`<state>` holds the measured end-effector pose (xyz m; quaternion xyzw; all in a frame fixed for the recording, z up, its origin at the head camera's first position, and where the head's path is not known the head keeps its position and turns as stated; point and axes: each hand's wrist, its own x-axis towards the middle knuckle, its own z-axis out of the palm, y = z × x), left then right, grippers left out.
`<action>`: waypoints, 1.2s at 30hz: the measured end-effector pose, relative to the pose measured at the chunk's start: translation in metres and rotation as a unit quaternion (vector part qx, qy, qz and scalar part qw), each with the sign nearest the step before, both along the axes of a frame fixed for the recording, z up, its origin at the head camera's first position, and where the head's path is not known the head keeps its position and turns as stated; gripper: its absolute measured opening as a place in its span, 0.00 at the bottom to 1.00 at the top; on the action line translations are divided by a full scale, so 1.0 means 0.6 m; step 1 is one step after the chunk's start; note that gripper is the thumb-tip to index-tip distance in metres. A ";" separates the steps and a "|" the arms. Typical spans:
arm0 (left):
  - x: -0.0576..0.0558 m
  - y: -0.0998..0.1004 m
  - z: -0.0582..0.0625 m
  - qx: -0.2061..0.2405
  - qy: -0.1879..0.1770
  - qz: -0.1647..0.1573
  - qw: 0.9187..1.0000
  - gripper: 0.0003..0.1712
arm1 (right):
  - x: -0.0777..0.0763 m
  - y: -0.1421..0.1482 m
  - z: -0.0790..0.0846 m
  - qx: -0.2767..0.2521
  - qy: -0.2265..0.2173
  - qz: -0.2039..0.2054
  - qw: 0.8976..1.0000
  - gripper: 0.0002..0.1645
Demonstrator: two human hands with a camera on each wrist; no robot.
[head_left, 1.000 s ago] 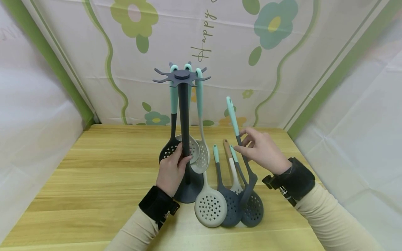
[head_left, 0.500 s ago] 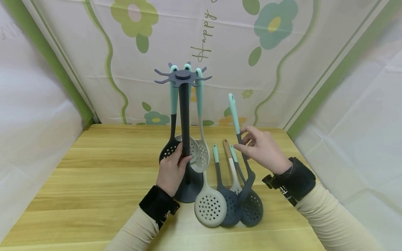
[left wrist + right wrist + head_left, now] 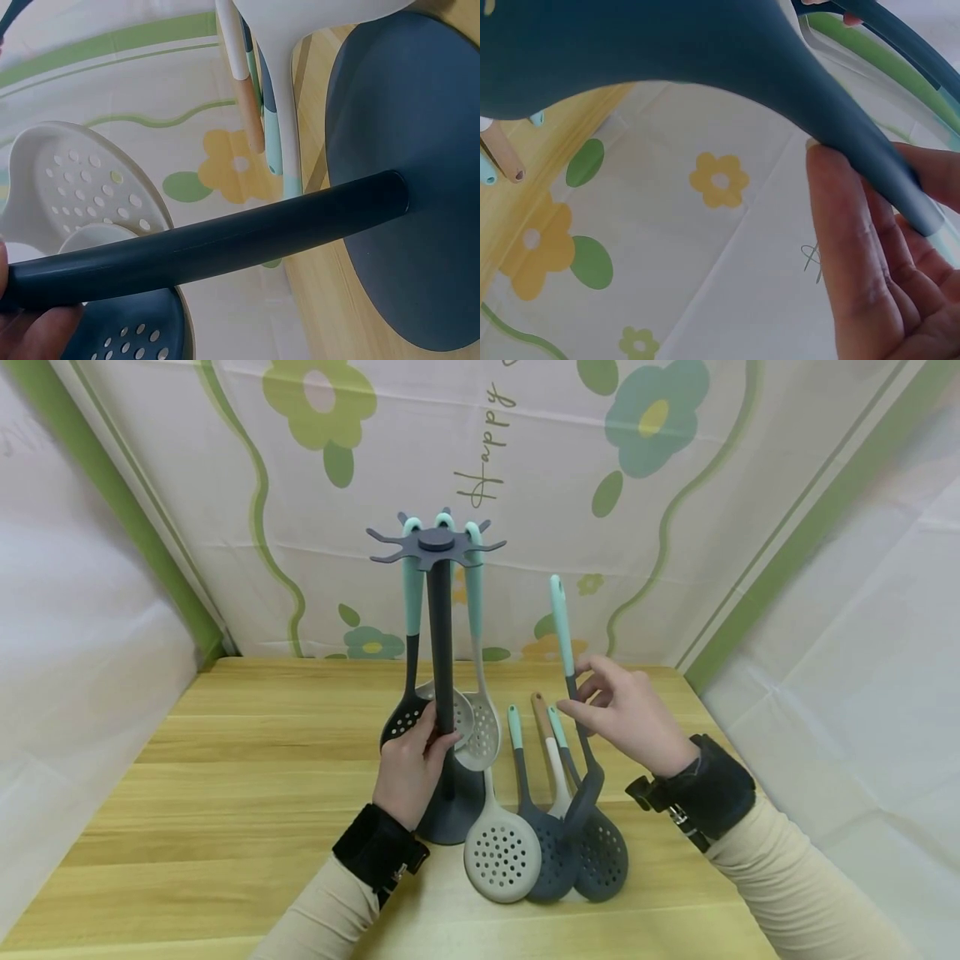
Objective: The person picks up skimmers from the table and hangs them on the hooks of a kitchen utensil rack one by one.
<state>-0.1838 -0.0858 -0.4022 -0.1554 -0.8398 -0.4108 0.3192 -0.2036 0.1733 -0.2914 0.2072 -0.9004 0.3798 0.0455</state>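
My left hand (image 3: 407,777) grips the dark pole of a utensil stand (image 3: 441,643), which stands on a round base with several hooks at the top. Three perforated utensils with mint handles hang there: a dark ladle (image 3: 401,718), a light ladle (image 3: 486,733), and a pale one partly hidden behind the pole. To the right, my right hand (image 3: 628,714) pinches the shaft of a dark blue skimmer (image 3: 583,800) between thumb and fingers. Its mint handle points up, and its head shows edge-on over the utensils below. The right wrist view shows the shaft between the fingers (image 3: 847,225).
Several skimmers lie side by side on the wooden table (image 3: 225,793): a pale one (image 3: 502,853), a dark blue one (image 3: 546,852), a white one with a wooden handle (image 3: 542,714), and another dark one (image 3: 606,856). A flower-patterned cloth (image 3: 525,460) hangs behind.
My right hand has lifted the skimmer slightly, and the skimmer has turned more upright, its head shifting left. My left hand stays on the pole.
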 end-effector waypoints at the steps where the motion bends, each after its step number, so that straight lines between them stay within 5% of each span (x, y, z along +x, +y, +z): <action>1: 0.000 0.000 0.000 0.000 -0.001 0.000 1.000 0.22 | 0.000 0.000 0.000 -0.001 0.002 -0.001 1.000 0.18; 15: 0.000 0.002 0.001 -0.004 -0.005 0.006 1.000 0.20 | 0.002 -0.007 0.002 -0.003 0.058 -0.002 0.998 0.17; 36: -0.002 0.001 0.001 -0.022 0.008 0.010 1.000 0.18 | -0.002 -0.020 0.012 -0.010 0.077 0.015 0.997 0.16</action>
